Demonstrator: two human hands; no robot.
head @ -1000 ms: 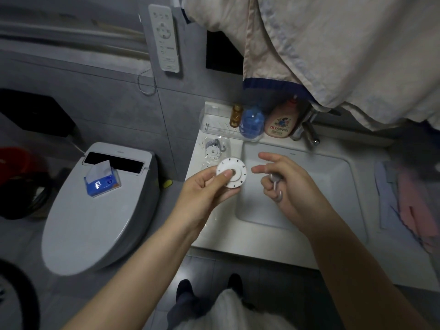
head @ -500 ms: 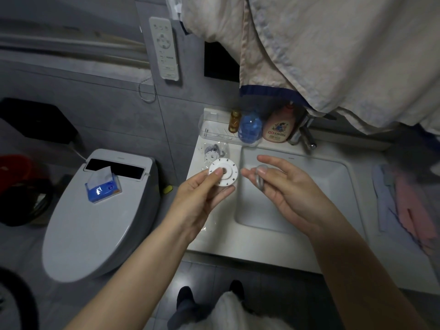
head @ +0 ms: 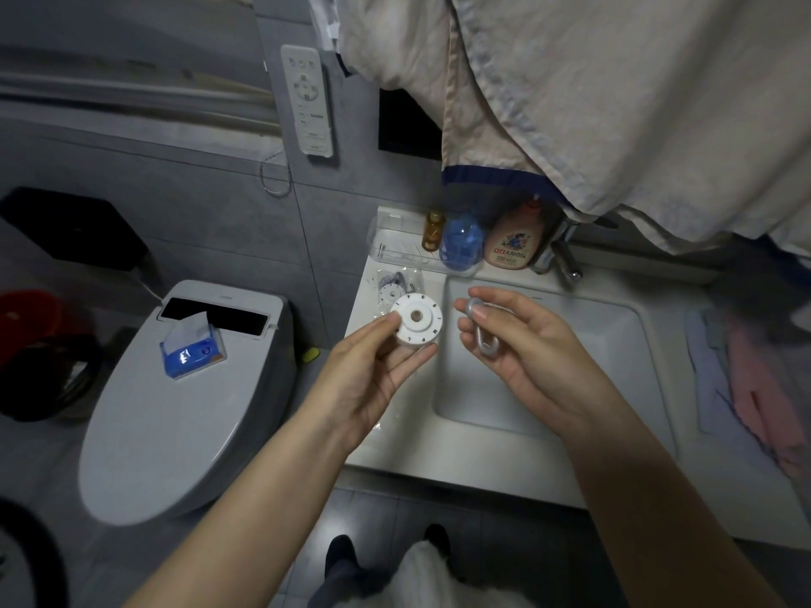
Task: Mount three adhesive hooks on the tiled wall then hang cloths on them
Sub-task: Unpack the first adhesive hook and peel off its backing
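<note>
My left hand (head: 373, 370) pinches a round white hook base (head: 416, 319) with a centre hole and letters round its rim, thumb on its left edge and fingers under it. My right hand (head: 522, 357) pinches a silver metal hook piece (head: 482, 331) between thumb and fingers, just right of the base and apart from it. Both are held above the left part of the white sink (head: 548, 388). Another hook in a clear bag (head: 392, 285) lies on the sink's back left corner. A beige cloth with a blue hem (head: 592, 103) hangs above the sink against the grey tiled wall (head: 197, 204).
A closed toilet (head: 175, 401) with a blue tissue pack (head: 193, 351) on its lid stands at the left. A remote panel (head: 309, 100) is fixed to the wall. Bottles (head: 482, 241), a clear tray and a tap (head: 564, 256) line the sink's back. Folded cloths (head: 746, 388) lie at the right.
The view has tilted a little. My right hand has turned the metal hook piece out from its curled fingers into a fingertip pinch, nearer the base in my left hand.
</note>
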